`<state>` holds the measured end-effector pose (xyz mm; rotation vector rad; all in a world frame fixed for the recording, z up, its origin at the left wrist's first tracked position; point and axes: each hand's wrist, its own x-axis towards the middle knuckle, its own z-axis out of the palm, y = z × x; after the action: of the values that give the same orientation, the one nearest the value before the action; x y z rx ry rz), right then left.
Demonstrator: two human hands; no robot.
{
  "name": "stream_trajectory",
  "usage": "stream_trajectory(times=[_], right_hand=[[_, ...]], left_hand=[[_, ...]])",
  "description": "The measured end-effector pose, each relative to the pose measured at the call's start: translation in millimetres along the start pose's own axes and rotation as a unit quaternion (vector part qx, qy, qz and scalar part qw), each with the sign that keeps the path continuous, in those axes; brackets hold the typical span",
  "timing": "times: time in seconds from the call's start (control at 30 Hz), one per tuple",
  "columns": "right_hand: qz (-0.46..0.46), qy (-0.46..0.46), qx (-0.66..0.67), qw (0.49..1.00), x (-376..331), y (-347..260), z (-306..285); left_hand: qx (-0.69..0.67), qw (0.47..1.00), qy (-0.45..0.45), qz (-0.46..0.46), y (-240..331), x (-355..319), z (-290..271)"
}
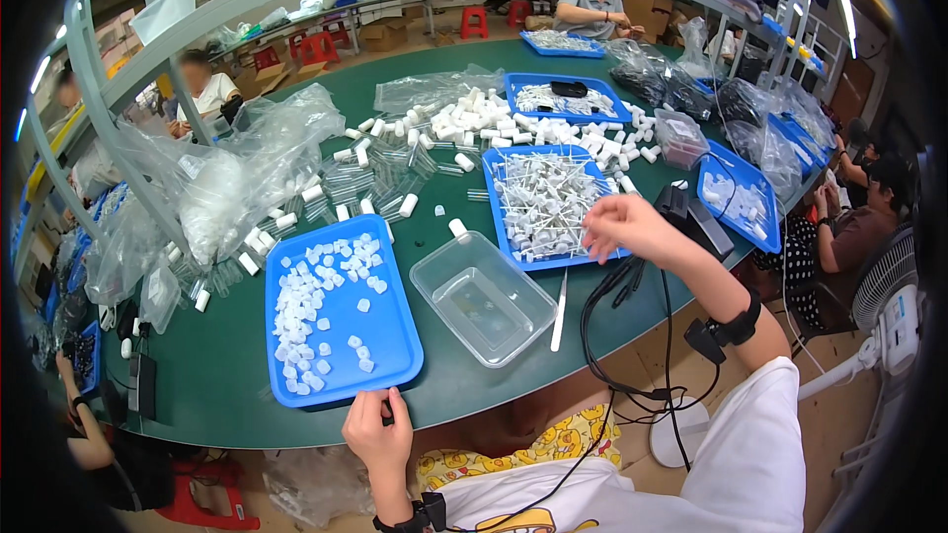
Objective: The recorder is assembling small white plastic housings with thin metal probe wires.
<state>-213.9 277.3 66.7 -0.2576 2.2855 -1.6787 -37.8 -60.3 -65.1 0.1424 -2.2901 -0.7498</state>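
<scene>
My left hand (379,430) is at the front table edge, just below a blue tray (408,360). Its fingers are curled together; a dark spot shows between them, and what they hold, if anything, I cannot make out. Small translucent white caps (293,321) lie loose in that tray, thickest on its left side. Over the right edge of another blue tray (502,207) hovers my right hand (627,227), fingers bent and apart, with nothing visible in them. A heap of thin white sticks with small heads (543,199) fills this tray. Between the two trays sits a clear plastic box (484,301).
A flat pale tool (560,314) lies right of the clear box. Black cables (592,336) hang over the table edge. Behind are white cylinders (474,118), clear tubes (385,173), plastic bags (257,168) and more trays (773,227). Other people sit around; a fan (894,321) stands right.
</scene>
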Motion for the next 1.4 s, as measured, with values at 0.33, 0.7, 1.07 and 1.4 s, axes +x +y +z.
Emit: stream_trajectory(times=[0.33, 0.7, 1.07, 1.4], right_hand=[[-0.209, 0.15, -0.43, 0.865, 131.3, -2.1, -86.4], [-0.119, -0.04, -0.58, 0.805, 293.2, 67.1, -114.1], [-0.056, 0.008, -0.599, 0.799, 281.1, 49.4, -102.8], [-0.019, -0.03, -0.609, 0.792, 285.8, 59.9, -109.7]], left_hand=[[0.067, 0.995, 0.019, 0.071, -2.7, 0.6, 5.8], [0.082, 0.992, 0.057, 0.075, -1.3, 3.2, 10.0], [0.092, 0.992, 0.057, 0.07, 0.6, 4.7, 10.2], [0.111, 0.991, 0.041, 0.058, 0.2, 2.9, 11.0]])
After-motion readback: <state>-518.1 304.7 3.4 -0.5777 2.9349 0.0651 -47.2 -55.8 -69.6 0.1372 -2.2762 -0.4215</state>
